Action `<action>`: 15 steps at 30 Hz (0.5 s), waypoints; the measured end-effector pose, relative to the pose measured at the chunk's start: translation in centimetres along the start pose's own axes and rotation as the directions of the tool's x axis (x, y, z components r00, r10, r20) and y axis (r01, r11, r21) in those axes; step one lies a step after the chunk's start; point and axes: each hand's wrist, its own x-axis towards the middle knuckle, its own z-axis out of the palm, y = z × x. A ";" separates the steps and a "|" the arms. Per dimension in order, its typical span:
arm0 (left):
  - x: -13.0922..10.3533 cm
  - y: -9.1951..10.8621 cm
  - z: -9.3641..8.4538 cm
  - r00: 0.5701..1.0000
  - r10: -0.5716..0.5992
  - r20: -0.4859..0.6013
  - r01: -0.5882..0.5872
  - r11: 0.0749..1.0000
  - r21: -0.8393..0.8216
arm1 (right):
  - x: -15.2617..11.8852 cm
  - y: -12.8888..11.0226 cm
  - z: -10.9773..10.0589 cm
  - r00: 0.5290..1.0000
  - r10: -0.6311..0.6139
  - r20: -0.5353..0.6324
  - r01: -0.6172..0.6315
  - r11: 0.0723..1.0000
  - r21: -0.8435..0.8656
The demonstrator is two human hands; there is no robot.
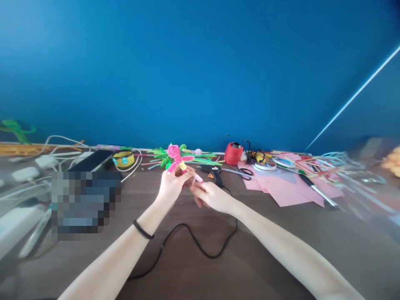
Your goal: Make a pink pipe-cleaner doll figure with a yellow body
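up close, the left hand [171, 186] has its grip closed on a pink pipe-cleaner flower [176, 158]; the right hand [213, 196] pinches its lower end, near the table [256, 250]'s far edge, a glue gun [212, 171] just beyond.

My left hand [170, 186] pinching a pink pipe-cleaner figure [176, 158], my right hand [212, 196] touching its lower end, glue gun [212, 171] behind, brown bench [281, 241]
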 end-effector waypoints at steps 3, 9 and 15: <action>-0.2 0.3 -0.2 0.996 0.086 -0.026 -0.080 0.981 0.179 | -0.3 -0.4 -0.4 1.000 0.000 0.027 0.000 1.000 0.008; -0.1 0.6 -0.4 0.993 0.118 0.021 -0.111 0.837 0.536 | -0.3 -0.6 -1.1 0.998 -0.034 -0.045 0.033 0.999 -0.015; 0.2 0.5 -0.6 0.989 0.058 0.136 -0.121 0.847 0.518 | 0.1 0.4 -1.9 0.975 -0.025 -0.220 0.026 1.000 -0.001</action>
